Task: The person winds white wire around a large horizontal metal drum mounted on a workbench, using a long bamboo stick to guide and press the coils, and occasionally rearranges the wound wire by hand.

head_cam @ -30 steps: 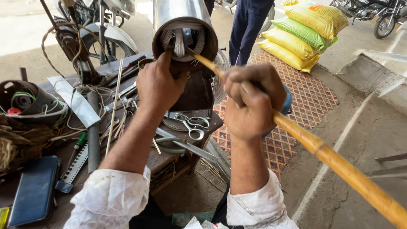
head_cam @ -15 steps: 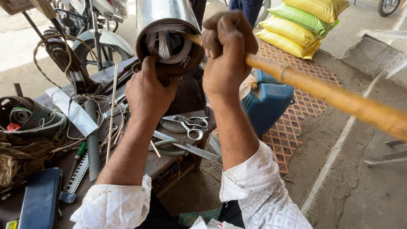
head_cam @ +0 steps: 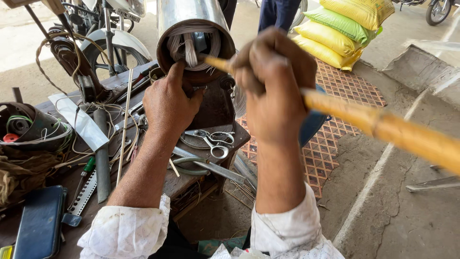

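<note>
A shiny metal cylinder (head_cam: 189,19) lies on its side on the workbench (head_cam: 191,177), its open end facing me with wire windings (head_cam: 191,43) inside. My left hand (head_cam: 170,103) rests against the lower rim of that opening. My right hand (head_cam: 275,84) grips a long yellow bamboo stick (head_cam: 383,127), whose thin tip (head_cam: 213,61) pokes into the cylinder's mouth. The stick's thick end runs off to the lower right.
Scissors (head_cam: 213,141), a metal file (head_cam: 101,158), a thin rod (head_cam: 124,124), loose wires and a screwdriver (head_cam: 84,175) litter the bench. A dark blue case (head_cam: 38,223) lies at lower left. A motorcycle (head_cam: 103,29) stands behind; yellow and green sacks (head_cam: 345,26) are piled at upper right.
My right hand has come back down the stick from the cylinder's mouth, and the stick's tip now sits in the opening. My left hand stays at the lower rim.
</note>
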